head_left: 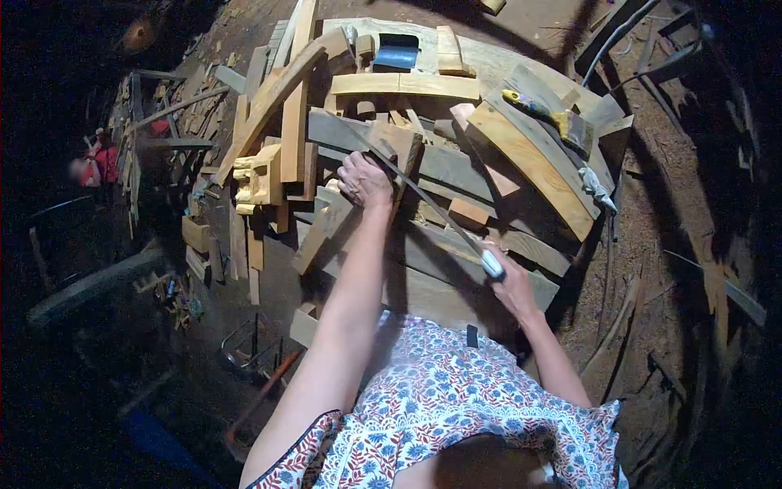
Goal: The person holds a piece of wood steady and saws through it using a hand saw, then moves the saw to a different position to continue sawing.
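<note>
Right hand [511,285] closed round pale handle of saw [432,208]; blade thin, likely whippy, best held at handle. Left hand [364,181] pressing flat on wood block [403,147] atop plank pile [456,269]; block stiff, probably light.

My left hand [364,181] presses a wooden block [397,147] on the workbench [456,293] while my right hand [511,285] grips the handsaw [432,208].
</note>
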A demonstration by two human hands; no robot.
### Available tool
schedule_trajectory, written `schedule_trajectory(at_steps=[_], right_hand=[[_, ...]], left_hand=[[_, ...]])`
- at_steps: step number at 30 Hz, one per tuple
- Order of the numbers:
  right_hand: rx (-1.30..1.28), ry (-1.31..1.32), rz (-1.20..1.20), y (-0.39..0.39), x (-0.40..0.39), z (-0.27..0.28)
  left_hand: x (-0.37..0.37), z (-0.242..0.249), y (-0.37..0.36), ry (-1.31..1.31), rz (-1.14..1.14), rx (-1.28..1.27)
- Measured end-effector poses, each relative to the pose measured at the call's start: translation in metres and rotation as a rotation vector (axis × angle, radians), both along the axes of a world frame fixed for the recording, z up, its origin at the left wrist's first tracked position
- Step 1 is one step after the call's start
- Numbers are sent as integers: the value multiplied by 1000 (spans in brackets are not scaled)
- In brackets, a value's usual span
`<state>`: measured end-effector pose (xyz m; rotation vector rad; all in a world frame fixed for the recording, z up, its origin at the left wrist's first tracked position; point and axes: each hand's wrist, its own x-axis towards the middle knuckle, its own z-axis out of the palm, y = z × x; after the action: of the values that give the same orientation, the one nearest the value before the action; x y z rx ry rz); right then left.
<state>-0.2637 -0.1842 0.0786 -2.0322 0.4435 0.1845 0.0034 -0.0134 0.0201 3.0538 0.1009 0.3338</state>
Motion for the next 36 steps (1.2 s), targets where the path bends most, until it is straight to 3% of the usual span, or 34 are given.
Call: schedule_trajectory(at_steps=[3,5,7,9,11,12,14,22,24,26,32,34,36], right_hand=[[12,11,-4,-1,-6,-4],[69,131,15,7,41,22],[22,-22,10,24,79,2],[-36,139,61,24,96,17],[-39,168,86,17,76,10],[0,61,53,15,55,-5],[-10,-44,12,28,24,-8],[-13,-84,-49,24,50,-12],[-25,-39,-3,14,49,-9],[19,175,38,8,50,11],[45,13,56,-20,-31,-8],[43,175,47,-21,-21,-7],[47,65,2,-19,3,-6]], left_hand=[[-1,0,-1,-6,-18,-24],[-1,0,-1,-31,-24,-35],[-3,-1,0,-51,-11,-43],[4,-5,0,-118,25,-28],[4,-11,3,-53,-13,-26],[3,-10,3,20,-53,-17],[-3,-17,2,-82,-155,-59],[-1,-12,-4,-119,-6,-97],[0,-14,-4,-106,7,-142],[3,-19,-6,-140,35,-113],[1,-18,-6,-223,57,-123],[5,-22,-3,-162,-19,-107],[11,-26,-3,-219,48,-95]])
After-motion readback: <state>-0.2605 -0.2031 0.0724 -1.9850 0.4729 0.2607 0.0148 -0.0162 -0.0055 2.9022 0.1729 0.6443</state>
